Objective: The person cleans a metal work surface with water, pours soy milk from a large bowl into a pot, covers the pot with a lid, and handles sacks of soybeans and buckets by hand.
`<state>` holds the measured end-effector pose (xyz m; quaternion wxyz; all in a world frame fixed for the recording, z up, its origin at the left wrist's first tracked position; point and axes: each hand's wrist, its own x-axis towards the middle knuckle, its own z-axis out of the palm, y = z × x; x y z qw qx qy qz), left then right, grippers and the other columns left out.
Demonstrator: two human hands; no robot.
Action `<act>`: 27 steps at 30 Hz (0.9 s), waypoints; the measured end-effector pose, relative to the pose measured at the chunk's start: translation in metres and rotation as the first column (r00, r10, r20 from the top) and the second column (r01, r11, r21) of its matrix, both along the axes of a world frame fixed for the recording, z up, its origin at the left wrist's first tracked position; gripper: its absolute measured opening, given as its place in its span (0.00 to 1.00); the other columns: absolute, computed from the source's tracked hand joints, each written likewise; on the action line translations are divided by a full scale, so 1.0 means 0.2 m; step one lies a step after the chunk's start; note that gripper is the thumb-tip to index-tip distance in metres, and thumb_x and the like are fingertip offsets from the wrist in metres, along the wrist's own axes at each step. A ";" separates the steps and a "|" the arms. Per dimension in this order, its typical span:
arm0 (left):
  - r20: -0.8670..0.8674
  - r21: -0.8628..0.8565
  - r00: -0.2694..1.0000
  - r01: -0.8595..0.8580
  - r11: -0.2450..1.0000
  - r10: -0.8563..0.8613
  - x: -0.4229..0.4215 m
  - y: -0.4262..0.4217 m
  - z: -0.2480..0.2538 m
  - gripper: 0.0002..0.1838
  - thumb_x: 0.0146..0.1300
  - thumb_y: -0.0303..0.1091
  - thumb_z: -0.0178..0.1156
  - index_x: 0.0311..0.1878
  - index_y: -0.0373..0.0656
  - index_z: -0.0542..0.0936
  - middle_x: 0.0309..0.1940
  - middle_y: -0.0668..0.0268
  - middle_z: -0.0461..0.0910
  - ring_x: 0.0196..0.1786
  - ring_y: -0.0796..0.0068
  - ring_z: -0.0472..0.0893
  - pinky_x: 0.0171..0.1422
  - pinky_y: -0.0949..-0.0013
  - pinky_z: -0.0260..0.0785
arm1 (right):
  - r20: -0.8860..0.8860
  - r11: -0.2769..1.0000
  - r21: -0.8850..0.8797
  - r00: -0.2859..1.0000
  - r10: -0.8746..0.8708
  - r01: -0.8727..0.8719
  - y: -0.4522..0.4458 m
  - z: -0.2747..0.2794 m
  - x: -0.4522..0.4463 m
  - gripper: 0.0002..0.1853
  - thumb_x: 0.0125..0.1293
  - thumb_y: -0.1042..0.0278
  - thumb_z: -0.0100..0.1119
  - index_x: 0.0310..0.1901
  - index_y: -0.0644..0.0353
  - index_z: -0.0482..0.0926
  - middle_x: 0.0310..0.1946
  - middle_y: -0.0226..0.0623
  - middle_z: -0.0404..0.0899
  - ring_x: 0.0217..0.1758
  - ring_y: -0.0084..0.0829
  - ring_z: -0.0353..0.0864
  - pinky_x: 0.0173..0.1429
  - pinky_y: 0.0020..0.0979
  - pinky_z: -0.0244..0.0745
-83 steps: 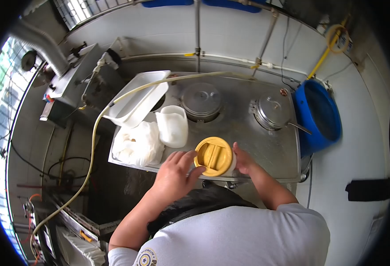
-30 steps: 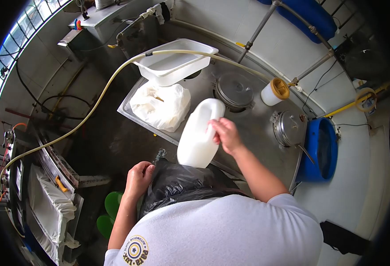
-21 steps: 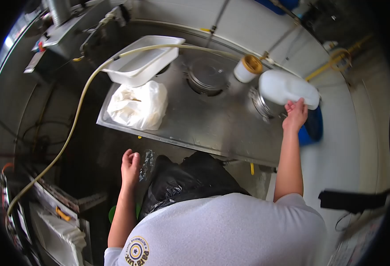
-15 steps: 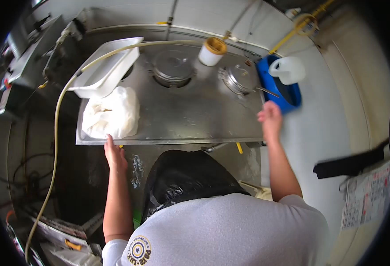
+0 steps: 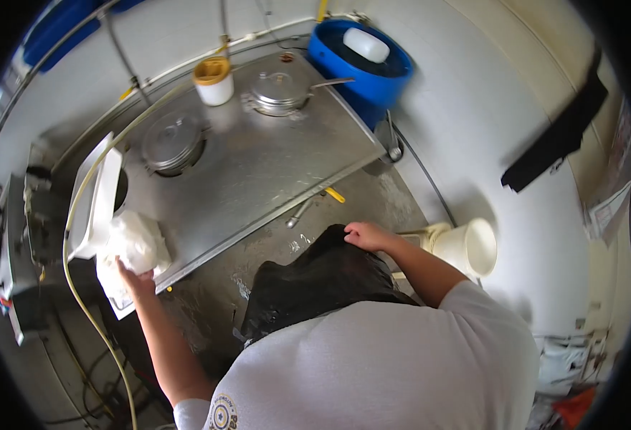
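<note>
My left hand [image 5: 138, 279] is at the near side of a white plastic bag [image 5: 138, 240], at the left end of the steel table [image 5: 258, 172]; its fingers are partly hidden against the bag. My right hand [image 5: 364, 236] is curled at the edge of the black apron [image 5: 308, 279] in front of my body. A white jug [image 5: 366, 45] lies inside the blue barrel [image 5: 362, 72] beyond the table's right end. The white tub with a yellow lid [image 5: 214, 80] stands upright at the table's back edge.
A white tray [image 5: 97, 197] lies at the table's left end, with a hose [image 5: 72, 265] across it. Two round metal lids [image 5: 172, 140] are set in the tabletop. A cream bucket [image 5: 473, 247] is at the right, below black material [image 5: 556, 136] on the wall.
The jug went from my right hand into the blue barrel. My left hand has reached the bag, and my right hand has drawn back to the apron. The view has turned rightward.
</note>
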<state>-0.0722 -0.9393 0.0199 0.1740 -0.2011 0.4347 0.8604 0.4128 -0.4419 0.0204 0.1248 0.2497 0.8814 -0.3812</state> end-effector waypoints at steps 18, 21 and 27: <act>0.154 -0.418 0.814 0.567 0.710 -0.560 1.46 1.63 0.06 0.16 0.79 0.47 0.59 0.45 0.43 0.80 0.34 0.67 0.82 0.36 0.74 0.83 0.35 0.65 0.77 | -0.086 0.786 0.137 0.798 -0.597 0.603 1.15 -0.51 1.43 0.17 0.72 0.59 0.60 0.47 0.66 0.86 0.30 0.42 0.87 0.30 0.34 0.89 0.40 0.37 0.82; 0.135 -0.433 0.720 0.661 0.613 -0.681 1.49 2.00 0.17 0.16 0.78 0.46 0.60 0.47 0.41 0.80 0.35 0.66 0.82 0.36 0.75 0.84 0.36 0.66 0.78 | -0.201 0.807 0.041 0.796 -0.571 0.590 1.31 -0.25 1.02 0.16 0.73 0.56 0.60 0.49 0.61 0.86 0.43 0.51 0.89 0.48 0.51 0.89 0.54 0.44 0.82; -0.159 -0.806 0.634 0.359 0.470 -0.757 1.28 2.48 -0.02 0.19 0.75 0.45 0.62 0.54 0.37 0.84 0.43 0.61 0.86 0.41 0.65 0.86 0.49 0.62 0.79 | -0.436 0.928 -0.139 0.819 -0.372 0.347 1.40 0.08 0.24 0.18 0.78 0.56 0.61 0.57 0.62 0.82 0.39 0.38 0.88 0.42 0.25 0.87 0.46 0.32 0.81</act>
